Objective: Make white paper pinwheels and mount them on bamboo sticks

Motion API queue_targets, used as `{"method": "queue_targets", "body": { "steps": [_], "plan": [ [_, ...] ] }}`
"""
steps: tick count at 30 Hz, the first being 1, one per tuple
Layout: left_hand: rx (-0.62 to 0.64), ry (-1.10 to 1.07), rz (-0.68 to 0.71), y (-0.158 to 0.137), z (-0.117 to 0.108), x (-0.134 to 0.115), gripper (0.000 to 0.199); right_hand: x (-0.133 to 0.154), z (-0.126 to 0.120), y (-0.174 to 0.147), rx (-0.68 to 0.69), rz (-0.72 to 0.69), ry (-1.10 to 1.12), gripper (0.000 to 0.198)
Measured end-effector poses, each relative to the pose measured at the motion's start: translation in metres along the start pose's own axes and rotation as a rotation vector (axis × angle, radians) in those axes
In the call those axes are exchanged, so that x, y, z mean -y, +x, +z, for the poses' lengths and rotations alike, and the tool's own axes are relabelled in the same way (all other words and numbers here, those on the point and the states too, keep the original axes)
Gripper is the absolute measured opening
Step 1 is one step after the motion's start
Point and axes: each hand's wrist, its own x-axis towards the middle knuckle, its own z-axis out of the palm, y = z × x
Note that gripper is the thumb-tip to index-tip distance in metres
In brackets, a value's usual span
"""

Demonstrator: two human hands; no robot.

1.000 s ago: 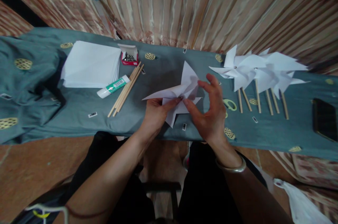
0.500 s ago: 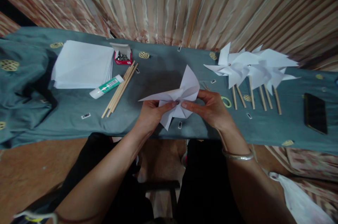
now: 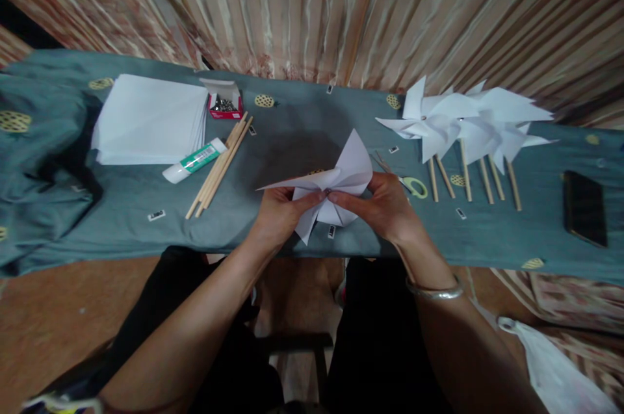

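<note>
A white paper pinwheel (image 3: pixel 353 164) is held between both hands above the cloth, its folded blades spreading out around a small metal pin at the centre. My left hand (image 3: pixel 279 214) is closed on its left side, thumb pressed near the pin. From the right, my right hand (image 3: pixel 387 206) grips it too, its thumb meeting the left one at the centre. Fingers under the paper are hidden, and I cannot see a stick on this pinwheel. Just beyond my right hand lie scissors (image 3: pixel 414 187) with light green handles, partly covered by it.
On the left of the cloth-covered table (image 3: pixel 121 232) are a stack of white paper (image 3: pixel 151 118), a glue tube (image 3: pixel 195 160), wooden sticks (image 3: pixel 221 167) and a red box of metal pins (image 3: pixel 225 106). To the right lie several finished pinwheels (image 3: pixel 468 118) and a phone (image 3: pixel 585 208).
My right hand has shifted slightly left and down, uncovering more of the scissors. The pinwheel has tilted a little, and both thumbs now press closer together over its centre.
</note>
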Motion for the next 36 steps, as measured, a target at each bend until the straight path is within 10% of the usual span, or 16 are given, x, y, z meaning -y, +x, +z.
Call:
{"method": "queue_targets", "body": {
  "steps": [36],
  "plan": [
    [-0.051, 0.151, -0.054, 0.0002, -0.0079, -0.0006, 0.027, 0.0019, 0.0034, -0.0016, 0.1, 0.07, 0.092, 0.03]
  ]
}}
